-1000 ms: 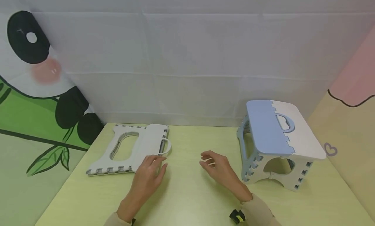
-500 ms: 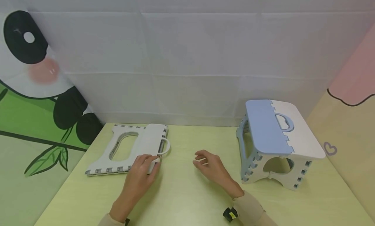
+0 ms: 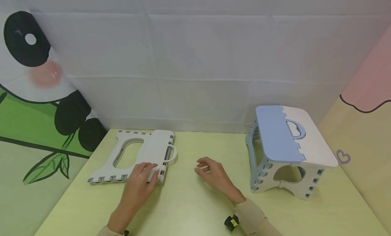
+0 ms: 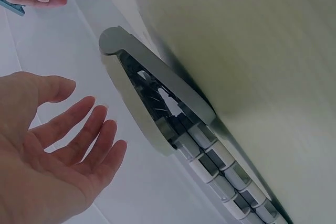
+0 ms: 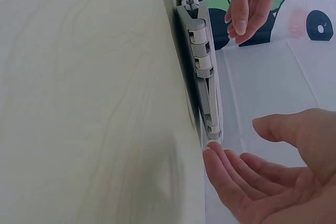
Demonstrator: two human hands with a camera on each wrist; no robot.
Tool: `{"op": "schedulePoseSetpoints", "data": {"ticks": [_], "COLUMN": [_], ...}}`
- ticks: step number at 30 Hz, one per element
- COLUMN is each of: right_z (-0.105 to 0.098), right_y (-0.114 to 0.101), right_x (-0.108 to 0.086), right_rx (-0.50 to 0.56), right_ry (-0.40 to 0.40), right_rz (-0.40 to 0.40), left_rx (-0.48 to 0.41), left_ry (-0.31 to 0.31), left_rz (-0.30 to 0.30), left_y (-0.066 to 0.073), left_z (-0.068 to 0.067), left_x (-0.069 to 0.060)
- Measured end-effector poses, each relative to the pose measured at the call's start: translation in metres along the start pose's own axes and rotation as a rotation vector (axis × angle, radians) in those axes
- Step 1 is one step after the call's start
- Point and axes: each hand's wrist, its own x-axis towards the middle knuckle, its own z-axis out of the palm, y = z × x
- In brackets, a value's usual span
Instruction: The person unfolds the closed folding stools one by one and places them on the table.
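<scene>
A folded white step stool (image 3: 146, 149) lies flat on the left of the table, its loop handle (image 3: 174, 153) pointing right. My left hand (image 3: 137, 183) hovers above the stool's near right part, fingers loosely bent. In the left wrist view a gap shows between the left hand (image 4: 63, 145) and the stool's hinged edge (image 4: 220, 171). My right hand (image 3: 213, 175) is held over the table to the right of the handle, fingers slightly curved and holding nothing. The right wrist view shows the right hand (image 5: 268, 177) with its thumb apart from the fingers.
An unfolded blue and white step stool (image 3: 279, 134) stands on the right of the yellow table (image 3: 195, 209). Behind the table hangs a white cloth backdrop (image 3: 195, 59). Cartoon-printed panels (image 3: 39, 124) flank it on both sides.
My left hand has shifted left along the near edge of the folded stool. My right hand has moved left, closer to that stool. Both stools have stayed in place.
</scene>
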Motion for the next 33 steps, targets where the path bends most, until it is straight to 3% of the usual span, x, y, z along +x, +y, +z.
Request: {"op": "schedulePoseSetpoints", "data": {"ticks": [8, 17, 24, 33], "right_z": [0.007, 0.016, 0.022, 0.027], "right_y": [-0.001, -0.001, -0.002, -0.003], "right_x": [0.005, 0.012, 0.018, 0.022], "right_rx": [0.015, 0.010, 0.027, 0.110], "right_ry": [-0.020, -0.033, -0.034, -0.059], "right_rz": [0.023, 0.038, 0.064, 0.092], "left_rx": [0.008, 0.040, 0.036, 0.047], "left_ry": [0.022, -0.012, -0.012, -0.011], "left_rz": [0.013, -0.029, -0.015, -0.035], "left_y": [-0.009, -0.015, -0.020, -0.026], "left_z": [-0.003, -0.010, -0.013, -0.017], "left_x": [-0.004, -0.006, -0.007, -0.009]}}
